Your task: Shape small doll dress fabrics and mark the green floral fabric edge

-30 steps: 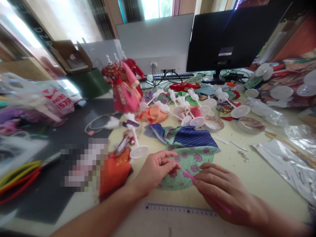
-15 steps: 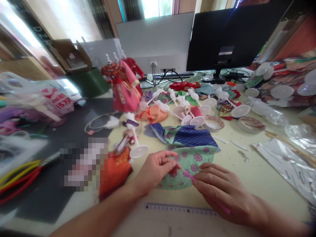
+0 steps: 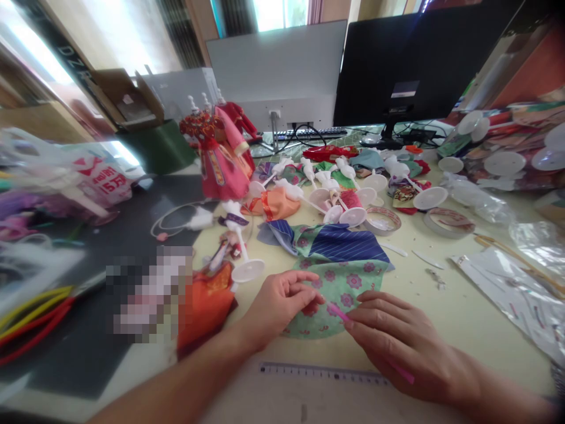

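Dark matting [image 3: 88, 365] is covering the left of a pale table [image 3: 468, 330], and between eight and nine o'clock in the view yellow-and-red-handled scissors [image 3: 37, 318] are lying. Orange cloth [image 3: 205, 312] is resting towards half past seven. At six o'clock the left hand [image 3: 282, 297] is curling half closed over green flowered cloth [image 3: 353, 281], which is spreading towards five o'clock. Between four and five, the right hand [image 3: 401, 335] is gripping a pink stick [image 3: 339, 312], its tip pointing towards ten, close to the left fingertips.

Compared with half a second ago, the tip is showing a slight shift at most, and both hands are keeping to the same patch, so the handling is probably continuing at one small spot.

Pixelation is masking something left of the orange cloth. Whether the left fingers are pinching anything, I cannot tell. The right hand is hiding the stick's middle and the right end of the ruler [image 3: 318, 373].
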### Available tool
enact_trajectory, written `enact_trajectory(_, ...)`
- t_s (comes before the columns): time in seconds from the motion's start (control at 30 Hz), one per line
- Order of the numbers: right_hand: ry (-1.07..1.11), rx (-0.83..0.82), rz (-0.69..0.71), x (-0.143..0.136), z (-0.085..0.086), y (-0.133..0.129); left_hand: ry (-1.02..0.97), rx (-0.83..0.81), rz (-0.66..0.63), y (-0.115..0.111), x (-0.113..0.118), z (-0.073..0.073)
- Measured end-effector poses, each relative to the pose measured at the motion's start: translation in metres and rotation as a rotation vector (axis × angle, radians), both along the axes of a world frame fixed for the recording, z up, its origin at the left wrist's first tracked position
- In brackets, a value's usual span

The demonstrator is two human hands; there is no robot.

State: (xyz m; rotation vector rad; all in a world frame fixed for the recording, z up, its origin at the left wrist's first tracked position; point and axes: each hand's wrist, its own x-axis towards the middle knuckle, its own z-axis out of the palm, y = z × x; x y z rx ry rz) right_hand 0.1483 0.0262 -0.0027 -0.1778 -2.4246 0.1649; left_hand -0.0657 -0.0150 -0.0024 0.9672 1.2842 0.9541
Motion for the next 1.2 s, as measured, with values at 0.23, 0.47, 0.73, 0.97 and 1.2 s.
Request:
enact_trajectory(0.23, -0.022, -0.046, 0.044, 0.002, -0.004, -0.001, 0.230, 0.095, -0.051, 0.002, -0.012, 0.008)
enact_trajectory(0.47, -0.005, -0.097, 0.083, -0.001, 0.000, -0.006, 0.974, 0.429, -0.427, -0.003, -0.042, 0.027)
enact_trajectory(0.73, -0.018, -0.034, 0.090, -0.008, 0.009, -0.018, 1.105, 0.335, -0.670, -0.003, -0.053, 0.035)
enact_trajectory(0.97, -0.107, -0.009, 0.145, -0.014, 0.012, -0.024, 1.145, 0.307, -0.681, -0.003, -0.051, 0.029)
enact_trajectory(1.2, -0.040, -0.106, 0.096, -0.021, 0.002, -0.025, 1.202, 0.290, -0.685, -0.003, -0.050, 0.030)
